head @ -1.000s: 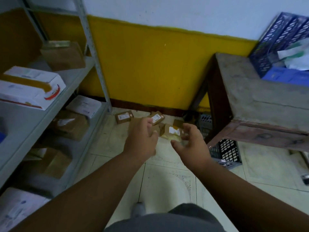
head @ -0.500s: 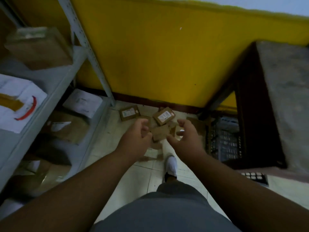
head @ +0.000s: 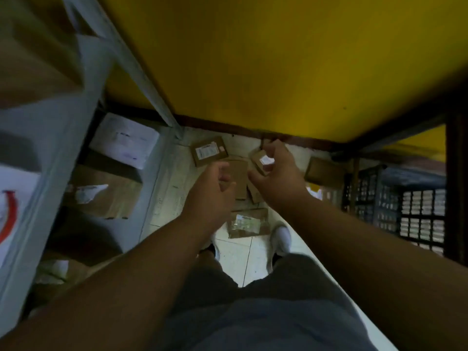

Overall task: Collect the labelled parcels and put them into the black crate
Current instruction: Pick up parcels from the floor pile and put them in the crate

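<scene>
Along the left edge of the floor, a grey shelf rack (head: 83,102) is being passed, stocked boxes resting on its shelves. Just past its foot, a labelled parcel (head: 209,151) is lying flat near the wall. The left hand (head: 210,188) is being held above a plain brown parcel (head: 238,173), fingers loosely curled, nothing gripped. The right hand (head: 276,171) is being lowered beside it, fingers half spread, over a small labelled parcel (head: 263,159); whether it is being touched cannot be told. Another parcel (head: 248,222) is lying nearer the feet. The black crate (head: 395,206) is standing at the right, under a wooden bench. Each parcel would best be gripped by opposite edges, label up, before being carried rightward.
</scene>
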Demonstrator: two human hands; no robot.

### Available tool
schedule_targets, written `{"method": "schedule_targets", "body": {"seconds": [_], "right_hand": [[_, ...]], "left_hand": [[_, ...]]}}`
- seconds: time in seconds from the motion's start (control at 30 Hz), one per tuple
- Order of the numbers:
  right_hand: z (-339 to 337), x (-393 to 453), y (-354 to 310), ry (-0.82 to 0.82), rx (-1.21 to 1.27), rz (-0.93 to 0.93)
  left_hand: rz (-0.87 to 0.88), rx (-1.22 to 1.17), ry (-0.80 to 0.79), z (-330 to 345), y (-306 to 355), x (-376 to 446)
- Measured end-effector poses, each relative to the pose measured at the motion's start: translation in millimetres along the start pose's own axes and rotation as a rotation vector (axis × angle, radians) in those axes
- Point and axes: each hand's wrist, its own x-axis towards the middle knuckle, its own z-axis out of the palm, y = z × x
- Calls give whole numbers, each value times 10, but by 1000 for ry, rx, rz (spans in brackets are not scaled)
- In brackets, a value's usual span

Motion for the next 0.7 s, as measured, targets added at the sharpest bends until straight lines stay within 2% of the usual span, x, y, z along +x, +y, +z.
{"method": "schedule_targets", "body": {"seconds": [0.13, 0.4, 0.47, 0.57, 0.7], "right_hand": [[567, 335, 382, 48, 43, 208], [1305, 1366, 1502, 46, 128, 408], [1421, 1595, 1844, 45, 115, 436], [1629, 1785, 2269, 5, 122, 454], [2092, 2033, 2717, -79, 163, 454]], "left_hand": [[-16, 49, -127, 241, -316, 792], [-173, 30, -124, 1284, -1102, 1948], [-243, 50, -141, 1611, -1327, 2132], [-254, 62, -147, 1951, -1614, 2363], [-334, 42, -69, 2189, -2031, 2871]]}}
